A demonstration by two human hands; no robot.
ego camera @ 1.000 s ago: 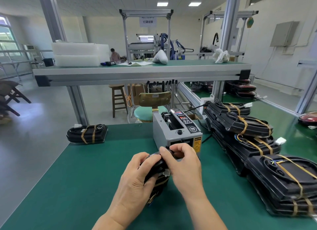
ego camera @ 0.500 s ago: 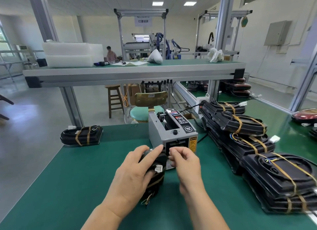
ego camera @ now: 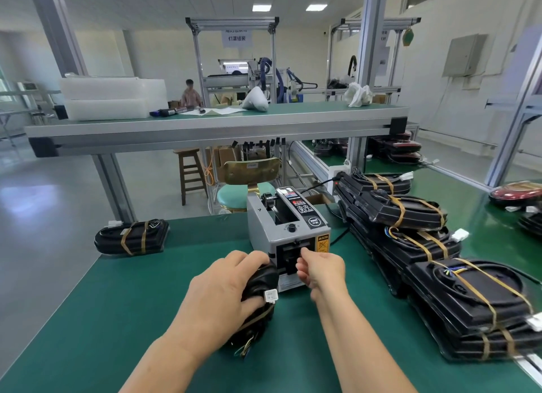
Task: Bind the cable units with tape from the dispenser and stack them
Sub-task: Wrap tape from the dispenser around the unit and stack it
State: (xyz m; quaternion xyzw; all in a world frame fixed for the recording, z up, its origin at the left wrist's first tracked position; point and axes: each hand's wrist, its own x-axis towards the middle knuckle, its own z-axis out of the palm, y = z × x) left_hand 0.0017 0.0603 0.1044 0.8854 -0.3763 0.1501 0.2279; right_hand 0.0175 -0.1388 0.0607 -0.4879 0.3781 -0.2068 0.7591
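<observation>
On the green bench [ego camera: 117, 304], at seven o'clock of the tape dispenser [ego camera: 281, 225], we judge the black cable unit [ego camera: 259, 278] stiff, light, best clasped mid-body as our left hand [ego camera: 217, 296] does, while our right hand [ego camera: 321, 268] curls at the outlet, tape unseen.

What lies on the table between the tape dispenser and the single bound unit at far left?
Head view: only bare green mat separates dispenser and unit.

Table mat [ego camera: 117, 304]: showing deep green, lower frame.
Tape dispenser [ego camera: 286, 236]: showing grey, carrying a black top panel and a yellow caution label.
Cable unit [ego camera: 261, 278]: centre frame, showing black with a white connector.
Stack [ego camera: 416, 215]: at right, showing black under tan bands.
</observation>
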